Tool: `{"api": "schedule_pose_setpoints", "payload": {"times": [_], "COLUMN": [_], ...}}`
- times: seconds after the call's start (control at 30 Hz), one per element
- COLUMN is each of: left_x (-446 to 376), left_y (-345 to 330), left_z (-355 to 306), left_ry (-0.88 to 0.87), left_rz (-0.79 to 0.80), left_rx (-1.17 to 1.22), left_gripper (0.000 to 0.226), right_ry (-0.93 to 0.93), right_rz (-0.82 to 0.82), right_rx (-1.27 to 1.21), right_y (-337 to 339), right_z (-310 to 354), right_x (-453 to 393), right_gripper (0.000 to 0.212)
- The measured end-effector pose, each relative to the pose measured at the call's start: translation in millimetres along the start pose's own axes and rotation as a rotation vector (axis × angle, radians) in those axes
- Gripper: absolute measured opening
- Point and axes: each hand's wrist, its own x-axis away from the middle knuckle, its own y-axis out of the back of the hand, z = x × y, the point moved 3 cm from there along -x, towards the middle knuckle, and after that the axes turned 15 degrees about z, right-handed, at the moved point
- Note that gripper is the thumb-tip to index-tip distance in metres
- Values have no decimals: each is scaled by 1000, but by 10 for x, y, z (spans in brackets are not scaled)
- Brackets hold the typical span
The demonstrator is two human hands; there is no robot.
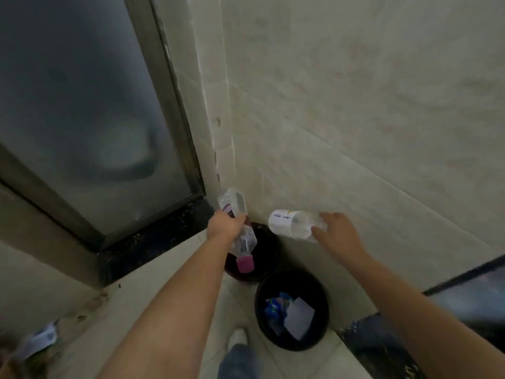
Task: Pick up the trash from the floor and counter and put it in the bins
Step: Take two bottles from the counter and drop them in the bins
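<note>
- Head view: the left hand (224, 225) is wrapped round a clear plastic bottle with a pink cap (238, 228), cap tipped down right over the dark round bin in the wall corner (269, 251), so I'd guess it's about to drop.
- The right hand (334, 232) pinches a clear bottle with a white label (293, 224) sideways beside the same rim.
- The nearer black bin (317, 291) already holds paper scraps.
- A crumpled wrapper (41, 339) lies on the floor by the bottom-left edge.

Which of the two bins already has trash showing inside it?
The nearer black bin, by the person's shoe, with blue and white scraps in it. The dark red bin in the corner, under the pink-capped bottle, shows none.
</note>
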Motion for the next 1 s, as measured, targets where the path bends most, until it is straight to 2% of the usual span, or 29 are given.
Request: {"api": "schedule_pose_setpoints", "payload": {"times": [0.23,0.43,0.57,0.63,0.7,0.83,0.93,1.0], "left_x": [-1785,-3080,-3536,-3576,-3488,-3207,-3081,-2909], "left_y": [-134,-912,-1330,-1438,-1433,-1149,-743,-429], "left_z": [423,1401,1952,2108,2178,2093,1808,1520], "left_ry": [193,324,337,327,322,167,74,57], "left_rz": [172,287,291,307,327,326,259,166], "left_rx": [27,14,87,79,13,-232,-596,-737], "left_gripper": [49,44,50,53,49,42,46,50], "right_ry": [-290,-455,-514,-504,-458,-334,-150,15], "right_rz": [171,263,364,437,514,538,481,362], "right_rx": [-142,-270,-337,-301,-199,33,332,476], "right_y": [-841,-2199,-2993,-3230,-3332,-3093,-2675,-2397], "right_z": [9,-567,-879,-978,-999,-796,-369,14], "right_x": [-1643,-2741,-3086,-3110,-3053,-2983,-2987,-2968], "right_gripper": [46,35,46,53,51,50,55,66]}}
